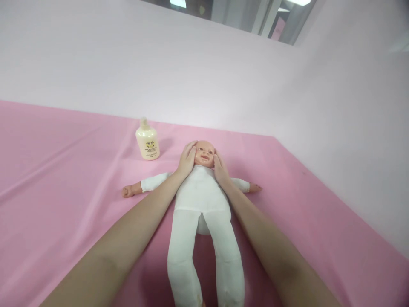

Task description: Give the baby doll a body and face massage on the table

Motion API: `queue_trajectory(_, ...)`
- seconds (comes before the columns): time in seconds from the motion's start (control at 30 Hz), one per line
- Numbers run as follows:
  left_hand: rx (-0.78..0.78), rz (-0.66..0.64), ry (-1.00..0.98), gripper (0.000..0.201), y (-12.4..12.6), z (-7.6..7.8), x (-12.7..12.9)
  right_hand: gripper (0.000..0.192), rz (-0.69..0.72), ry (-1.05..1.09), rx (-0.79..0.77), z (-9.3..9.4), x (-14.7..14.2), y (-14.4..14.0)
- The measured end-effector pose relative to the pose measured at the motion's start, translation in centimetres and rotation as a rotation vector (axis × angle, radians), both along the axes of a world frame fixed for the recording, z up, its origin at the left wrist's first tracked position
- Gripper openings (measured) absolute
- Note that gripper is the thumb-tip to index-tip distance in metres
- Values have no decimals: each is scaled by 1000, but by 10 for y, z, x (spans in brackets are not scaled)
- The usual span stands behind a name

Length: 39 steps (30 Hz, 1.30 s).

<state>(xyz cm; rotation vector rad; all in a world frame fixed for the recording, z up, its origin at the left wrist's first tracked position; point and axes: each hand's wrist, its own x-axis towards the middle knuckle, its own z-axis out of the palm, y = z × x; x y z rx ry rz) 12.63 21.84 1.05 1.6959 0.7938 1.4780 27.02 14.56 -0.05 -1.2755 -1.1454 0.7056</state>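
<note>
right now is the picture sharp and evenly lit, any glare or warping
Head view: light is soft and even, with only a faint shadow under the doll; no glare, though the bottle label is too small to read; wide-angle warping stretches the forearms behind the left hand and right hand; ceiling lights are blown out.

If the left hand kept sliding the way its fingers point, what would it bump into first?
Probably nothing on the cloth: the left hand, flat against the doll's head, points toward the pale wall. The lotion bottle stands off to the side.
</note>
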Motion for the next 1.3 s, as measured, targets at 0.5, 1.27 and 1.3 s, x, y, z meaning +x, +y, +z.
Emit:
queue_trajectory(0.5, -8, 6, 1, 39, -1, 2, 0, 61, -15, -29, 8, -5, 2, 3)
queue_trajectory(1.27, 259, 1, 178, 35, -7, 2, -4, 56, 44, -441, 168, 5, 1, -5)
queue_trajectory(1.3, 249, 2, 181, 36, -6, 2, -4, 56, 45, -439, 163, 6, 0, -7)
